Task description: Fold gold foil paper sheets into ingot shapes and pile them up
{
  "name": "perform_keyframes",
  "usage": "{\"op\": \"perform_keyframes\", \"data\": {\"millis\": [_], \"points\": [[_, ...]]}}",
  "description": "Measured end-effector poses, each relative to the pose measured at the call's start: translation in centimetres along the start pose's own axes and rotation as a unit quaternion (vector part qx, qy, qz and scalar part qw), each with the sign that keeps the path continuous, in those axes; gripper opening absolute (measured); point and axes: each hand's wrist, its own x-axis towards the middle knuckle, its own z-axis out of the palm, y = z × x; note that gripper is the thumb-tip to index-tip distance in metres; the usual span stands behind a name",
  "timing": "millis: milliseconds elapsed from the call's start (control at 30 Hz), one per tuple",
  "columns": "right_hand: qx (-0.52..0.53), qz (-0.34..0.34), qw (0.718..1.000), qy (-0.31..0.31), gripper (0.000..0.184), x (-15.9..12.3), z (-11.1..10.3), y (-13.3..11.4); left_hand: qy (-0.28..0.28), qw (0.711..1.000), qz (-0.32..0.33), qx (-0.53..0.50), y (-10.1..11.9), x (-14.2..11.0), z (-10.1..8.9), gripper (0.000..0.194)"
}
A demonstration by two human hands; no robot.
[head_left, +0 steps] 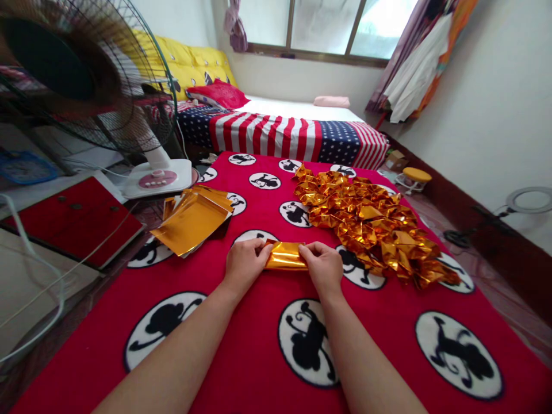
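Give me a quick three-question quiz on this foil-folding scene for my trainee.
1. Multiple choice: what do the left hand and right hand grip between them? A) a red pillow B) a gold foil sheet C) a fan
2. True or false: the pile of folded gold pieces lies to the right of the hands.
3. Fill in: the stack of flat gold sheets rests on the red ____ with the black-and-white monkey print.

Key: 1 B; 2 true; 3 blanket
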Motion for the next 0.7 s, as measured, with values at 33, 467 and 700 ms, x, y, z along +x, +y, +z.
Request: {"op": "perform_keyframes", "data": {"millis": [33,467,700], "points": [[0.005,-0.002,1.000,0.000,0.028,-0.01,0.01,0.03,-0.001,1.000,-0.001,0.002,0.01,0.00,-0.01,0.031],[0.031,-0.017,0.999,0.004,0.035,-0.04,0.07,0.30,0.005,1.000,0.002,0.003,0.00,-0.03,0.08,0.033],[0.022,-0.017,0.999,0.015,0.034,-0.24,0.11,0.08,0.014,1.000,0.006,-0.018,-0.07,0.06,0.05,0.033]]}}
